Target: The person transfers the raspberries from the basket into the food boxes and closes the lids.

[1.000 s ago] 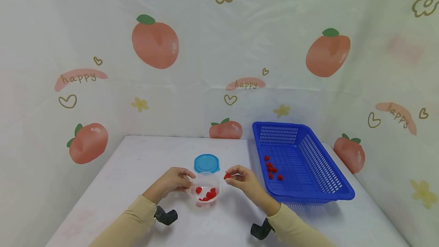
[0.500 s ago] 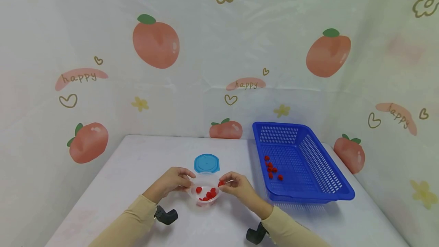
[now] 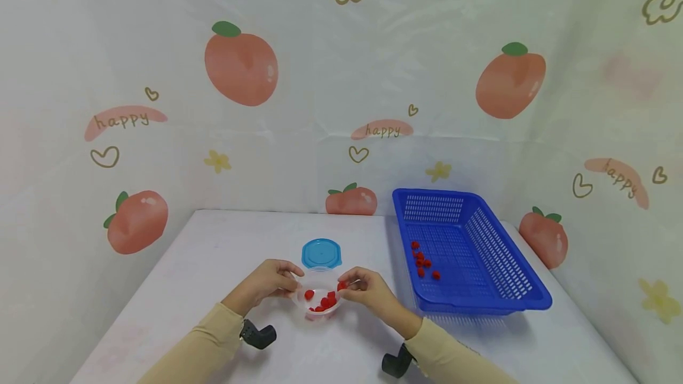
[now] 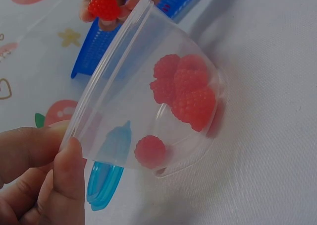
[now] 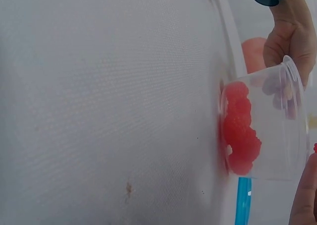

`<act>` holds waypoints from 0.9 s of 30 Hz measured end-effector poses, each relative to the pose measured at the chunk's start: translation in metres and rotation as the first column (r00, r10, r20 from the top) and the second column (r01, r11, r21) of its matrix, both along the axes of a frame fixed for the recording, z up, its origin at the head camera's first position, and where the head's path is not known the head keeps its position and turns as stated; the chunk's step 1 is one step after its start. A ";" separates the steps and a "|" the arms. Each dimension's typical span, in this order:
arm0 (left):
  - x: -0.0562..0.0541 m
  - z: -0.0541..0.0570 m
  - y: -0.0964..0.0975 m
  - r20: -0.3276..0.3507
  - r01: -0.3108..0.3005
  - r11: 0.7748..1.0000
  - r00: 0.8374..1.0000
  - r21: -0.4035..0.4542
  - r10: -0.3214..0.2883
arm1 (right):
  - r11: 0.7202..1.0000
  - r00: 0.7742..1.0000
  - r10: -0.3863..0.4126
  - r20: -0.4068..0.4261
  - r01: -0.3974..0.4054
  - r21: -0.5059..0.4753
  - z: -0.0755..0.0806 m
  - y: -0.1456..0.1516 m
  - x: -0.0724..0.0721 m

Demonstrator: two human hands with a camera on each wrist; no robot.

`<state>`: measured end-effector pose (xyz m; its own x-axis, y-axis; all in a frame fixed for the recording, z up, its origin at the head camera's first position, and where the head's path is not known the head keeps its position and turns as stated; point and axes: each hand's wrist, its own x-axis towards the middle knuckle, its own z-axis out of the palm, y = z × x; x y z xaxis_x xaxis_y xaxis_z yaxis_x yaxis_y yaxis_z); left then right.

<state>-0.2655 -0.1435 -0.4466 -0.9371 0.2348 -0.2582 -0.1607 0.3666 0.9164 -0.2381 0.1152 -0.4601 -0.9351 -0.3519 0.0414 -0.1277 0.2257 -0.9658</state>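
One lid point(image 3: 321, 253) beyond tub point(image 3: 320, 281), basket point(image 3: 469, 262) nearby

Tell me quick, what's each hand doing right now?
Left hand: holding the round, clear plastic tub by its rim.
Right hand: pinching a small, bumpy red raspberry near the tub.

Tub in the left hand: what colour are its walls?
Colourless and translucent: red berries show through the tub; best in left wrist view.

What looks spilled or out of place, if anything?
A small brownish mark stands out against the white tabletop in the right wrist view; whether stain or crumb, I can't tell. Nothing looks spilled: the visible red berries are in the clear tub, the blue basket or the right hand.
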 end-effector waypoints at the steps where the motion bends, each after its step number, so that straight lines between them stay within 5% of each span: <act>1: 0.000 0.000 0.000 0.000 0.000 1.000 1.000 0.001 0.000 | 1.000 1.000 0.001 0.002 -0.001 -0.001 0.000 0.000 0.000; 27: 0.000 0.003 -0.001 0.011 0.016 0.999 1.000 0.033 -0.017 | 1.000 1.000 -0.012 -0.013 0.012 0.004 0.002 -0.004 0.000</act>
